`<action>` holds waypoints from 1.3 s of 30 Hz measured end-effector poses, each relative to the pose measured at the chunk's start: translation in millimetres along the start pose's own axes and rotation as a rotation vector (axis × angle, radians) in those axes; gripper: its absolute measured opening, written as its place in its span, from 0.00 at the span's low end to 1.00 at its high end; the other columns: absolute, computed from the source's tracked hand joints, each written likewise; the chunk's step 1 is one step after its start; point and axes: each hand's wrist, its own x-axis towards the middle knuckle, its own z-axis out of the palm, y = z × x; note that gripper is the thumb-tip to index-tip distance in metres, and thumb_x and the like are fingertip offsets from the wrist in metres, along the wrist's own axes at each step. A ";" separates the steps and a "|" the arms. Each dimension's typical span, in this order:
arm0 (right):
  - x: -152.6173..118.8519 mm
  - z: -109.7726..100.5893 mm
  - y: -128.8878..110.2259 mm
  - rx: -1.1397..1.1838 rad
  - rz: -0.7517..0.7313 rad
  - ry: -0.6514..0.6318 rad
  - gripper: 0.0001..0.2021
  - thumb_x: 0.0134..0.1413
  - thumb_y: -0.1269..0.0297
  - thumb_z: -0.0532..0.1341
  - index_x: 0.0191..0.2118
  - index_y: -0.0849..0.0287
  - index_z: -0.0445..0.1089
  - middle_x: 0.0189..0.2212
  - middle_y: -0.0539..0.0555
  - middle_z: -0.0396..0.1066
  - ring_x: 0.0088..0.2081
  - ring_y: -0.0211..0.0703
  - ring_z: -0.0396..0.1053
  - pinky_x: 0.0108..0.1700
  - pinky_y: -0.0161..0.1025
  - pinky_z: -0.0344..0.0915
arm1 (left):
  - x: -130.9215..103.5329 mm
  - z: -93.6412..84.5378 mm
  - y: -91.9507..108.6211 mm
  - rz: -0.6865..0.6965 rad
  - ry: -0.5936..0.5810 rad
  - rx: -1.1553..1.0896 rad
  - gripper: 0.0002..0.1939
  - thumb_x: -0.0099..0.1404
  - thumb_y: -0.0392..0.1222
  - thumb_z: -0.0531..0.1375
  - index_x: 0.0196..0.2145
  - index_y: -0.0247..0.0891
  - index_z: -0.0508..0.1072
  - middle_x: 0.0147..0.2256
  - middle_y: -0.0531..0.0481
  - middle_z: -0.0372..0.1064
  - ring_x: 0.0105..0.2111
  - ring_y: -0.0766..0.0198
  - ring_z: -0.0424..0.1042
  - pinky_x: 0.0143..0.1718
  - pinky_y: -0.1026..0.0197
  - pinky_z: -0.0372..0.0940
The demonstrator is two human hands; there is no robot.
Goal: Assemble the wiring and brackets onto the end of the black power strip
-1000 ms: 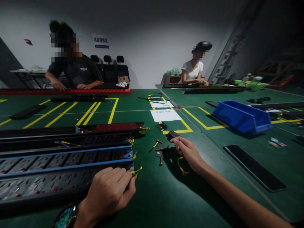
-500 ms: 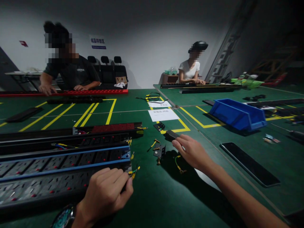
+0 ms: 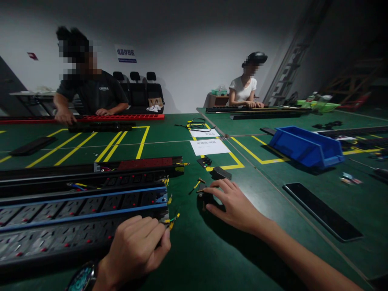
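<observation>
My left hand [image 3: 141, 244] is closed in a fist over the near right end of the front power strip [image 3: 60, 242]; what its fingers hold, if anything, is hidden. My right hand [image 3: 238, 204] has thumb and fingers apart, fingertips reaching down at a small metal bracket with brass-coloured screws [image 3: 200, 190]. Much of that bracket is covered by the fingers. Just beyond them lies a black block [image 3: 221, 173]. Short yellow-green wires [image 3: 174, 220] stick out from the strip ends next to my left hand.
More power strips [image 3: 85, 206] lie side by side at left. Farther off are another black bracket [image 3: 204, 161], white paper labels [image 3: 209, 147], a blue bin [image 3: 306, 147] and a phone [image 3: 321, 212] at right. Two people [image 3: 91, 93] work across the green table.
My right hand has left the black block and come nearer and left, over the bracket and screws, its fingers spreading. My left hand stays in place.
</observation>
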 end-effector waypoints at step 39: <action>-0.6 8.1 17.3 -0.126 0.111 0.160 0.07 0.69 0.64 0.61 0.42 0.51 0.78 0.45 0.57 0.80 0.50 0.58 0.74 0.53 0.57 0.67 | -0.8 -1.6 0.7 0.017 -0.043 -0.015 0.19 0.71 0.30 0.57 0.22 0.40 0.67 0.20 0.57 0.60 0.20 0.64 0.58 0.24 0.54 0.51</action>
